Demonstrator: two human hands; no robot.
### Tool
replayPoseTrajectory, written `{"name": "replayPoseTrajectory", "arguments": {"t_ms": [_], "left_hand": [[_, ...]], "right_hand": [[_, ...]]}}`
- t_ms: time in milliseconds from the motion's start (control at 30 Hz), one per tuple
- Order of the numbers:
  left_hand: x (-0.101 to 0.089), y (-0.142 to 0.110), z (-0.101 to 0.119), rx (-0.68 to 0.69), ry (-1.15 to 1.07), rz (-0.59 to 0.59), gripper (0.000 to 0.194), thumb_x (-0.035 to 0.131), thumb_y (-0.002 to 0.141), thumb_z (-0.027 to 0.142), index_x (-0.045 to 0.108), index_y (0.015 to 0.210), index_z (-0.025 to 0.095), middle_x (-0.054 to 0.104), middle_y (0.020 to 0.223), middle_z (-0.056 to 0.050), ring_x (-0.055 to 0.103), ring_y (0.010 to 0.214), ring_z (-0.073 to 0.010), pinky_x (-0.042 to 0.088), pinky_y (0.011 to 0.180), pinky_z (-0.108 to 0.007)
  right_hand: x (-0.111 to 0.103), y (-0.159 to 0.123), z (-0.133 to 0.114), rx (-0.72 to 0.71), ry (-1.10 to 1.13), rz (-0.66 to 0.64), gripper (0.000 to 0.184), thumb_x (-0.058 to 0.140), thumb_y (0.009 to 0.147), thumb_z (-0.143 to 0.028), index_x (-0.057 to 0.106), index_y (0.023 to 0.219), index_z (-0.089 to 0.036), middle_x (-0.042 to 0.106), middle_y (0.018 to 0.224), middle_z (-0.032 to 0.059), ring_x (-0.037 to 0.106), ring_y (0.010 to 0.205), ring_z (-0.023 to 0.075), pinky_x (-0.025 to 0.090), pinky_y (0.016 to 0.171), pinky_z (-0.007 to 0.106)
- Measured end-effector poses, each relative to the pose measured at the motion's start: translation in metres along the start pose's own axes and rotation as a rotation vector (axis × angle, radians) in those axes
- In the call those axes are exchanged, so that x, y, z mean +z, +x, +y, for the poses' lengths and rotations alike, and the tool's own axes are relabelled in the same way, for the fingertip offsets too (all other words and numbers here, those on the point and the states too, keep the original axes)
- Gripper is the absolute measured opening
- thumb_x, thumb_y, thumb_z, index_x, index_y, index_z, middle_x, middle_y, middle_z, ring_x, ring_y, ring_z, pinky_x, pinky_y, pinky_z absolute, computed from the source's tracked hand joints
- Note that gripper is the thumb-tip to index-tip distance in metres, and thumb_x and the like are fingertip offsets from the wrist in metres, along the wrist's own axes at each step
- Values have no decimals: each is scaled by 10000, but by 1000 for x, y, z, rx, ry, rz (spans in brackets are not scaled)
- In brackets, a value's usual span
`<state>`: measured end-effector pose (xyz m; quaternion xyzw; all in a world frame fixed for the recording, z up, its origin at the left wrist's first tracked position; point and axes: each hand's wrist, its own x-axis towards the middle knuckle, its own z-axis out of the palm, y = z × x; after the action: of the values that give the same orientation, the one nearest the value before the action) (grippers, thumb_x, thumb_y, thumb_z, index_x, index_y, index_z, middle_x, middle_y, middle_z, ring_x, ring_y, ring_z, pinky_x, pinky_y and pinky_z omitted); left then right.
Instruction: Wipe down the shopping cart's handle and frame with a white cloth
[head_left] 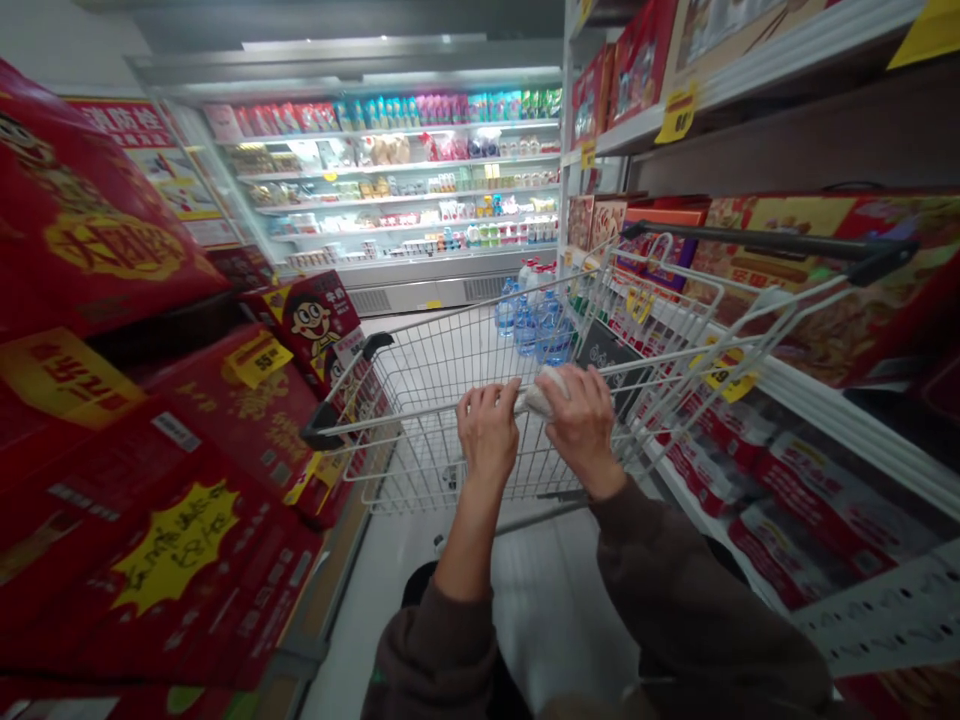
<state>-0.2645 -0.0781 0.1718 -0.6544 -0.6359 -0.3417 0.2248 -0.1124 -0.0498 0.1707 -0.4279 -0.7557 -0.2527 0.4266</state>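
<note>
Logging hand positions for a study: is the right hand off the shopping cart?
No, the right hand rests on the top rail of the wire shopping cart, right beside the left hand.

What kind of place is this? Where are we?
This looks like a supermarket. You can see a wire shopping cart, a bright refrigerated display case full of packaged food and drinks, and stacks of red boxes with yellow price tags.

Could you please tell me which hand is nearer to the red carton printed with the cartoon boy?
The left hand is nearer, below and right of the red carton; the right hand sits farther right.
</note>
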Motion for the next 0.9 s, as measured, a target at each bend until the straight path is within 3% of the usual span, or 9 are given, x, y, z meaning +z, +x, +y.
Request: {"name": "replayPoseTrajectory", "arguments": {"t_ms": [200, 267, 333, 433, 500, 633, 767, 833, 900], "left_hand": [[-10, -9, -25, -96, 31, 46, 260, 435, 1004, 279, 687, 1057, 247, 717, 982, -55, 579, 976, -237, 356, 1007, -409], [-7, -11, -19, -108, 29, 63, 264, 426, 1004, 256, 686, 1046, 237, 715, 991, -62, 573, 990, -242, 339, 1033, -423], [-3, -11, -8, -133, 22, 95, 267, 423, 1001, 235, 687, 1043, 223, 714, 1002, -70, 569, 1007, -247, 312, 1076, -438], [-1, -13, -2, -120, -9, 116, 273, 423, 1006, 248, 680, 1093, 224, 718, 1028, -64, 572, 1031, -236, 284, 1124, -428], [-5, -15, -13, -109, -8, 109, 275, 424, 1012, 284, 681, 1100, 238, 720, 1035, -53, 575, 1026, -226, 284, 1128, -414], [-22, -21, -56, -265, 111, 124, 357, 393, 1021, 387, 688, 912, 217, 710, 924, -70, 570, 950, -240, 322, 1060, -432], [-33, -27, -72, -280, 140, 66, 382, 362, 1031, 385, 667, 867, 223, 703, 872, -62, 555, 900, -240, 340, 977, -432], [-34, -29, -62, -283, 148, 97, 383, 357, 1032, 375, 656, 845, 226, 685, 842, -59, 542, 878, -238, 337, 966, -428], [-33, -32, -46, -293, 149, 135, 377, 361, 1031, 367, 644, 825, 227, 663, 809, -57, 530, 862, -236, 334, 962, -425]], "right_hand": [[-23, -4, 95, 354, -131, 89, 445, 561, 726, -140, 639, 1156, -219, 655, 1155, 99, 557, 1118, 273, 382, 1090, 526], [-20, 0, 86, 432, -141, 95, 421, 551, 743, -133, 645, 1145, -215, 659, 1120, 107, 559, 1090, 271, 423, 1040, 493], [-11, 1, 49, 397, -125, 91, 416, 541, 761, -120, 644, 1152, -221, 654, 1160, 107, 552, 1129, 268, 436, 1035, 456], [5, 0, -13, 190, -46, 81, 467, 547, 739, -86, 620, 1184, -211, 634, 1251, 98, 511, 1259, 264, 371, 1139, 456], [10, -2, -31, 61, 6, 34, 489, 554, 738, -86, 611, 1197, -244, 635, 1273, 66, 510, 1275, 246, 334, 1173, 468], [2, -9, 15, 37, -23, -28, 515, 562, 733, -120, 613, 1215, -293, 647, 1271, 41, 530, 1249, 230, 280, 1203, 496], [1, -9, 83, 248, -131, 130, 454, 580, 727, -186, 643, 1172, -245, 667, 1192, 83, 570, 1173, 268, 337, 1140, 529], [5, -7, 84, 337, -136, 196, 429, 578, 728, -192, 655, 1148, -223, 671, 1156, 104, 577, 1135, 280, 382, 1093, 514], [9, -7, 60, 370, -116, 242, 436, 576, 718, -175, 659, 1145, -214, 668, 1166, 120, 575, 1127, 287, 415, 1054, 490]]}}
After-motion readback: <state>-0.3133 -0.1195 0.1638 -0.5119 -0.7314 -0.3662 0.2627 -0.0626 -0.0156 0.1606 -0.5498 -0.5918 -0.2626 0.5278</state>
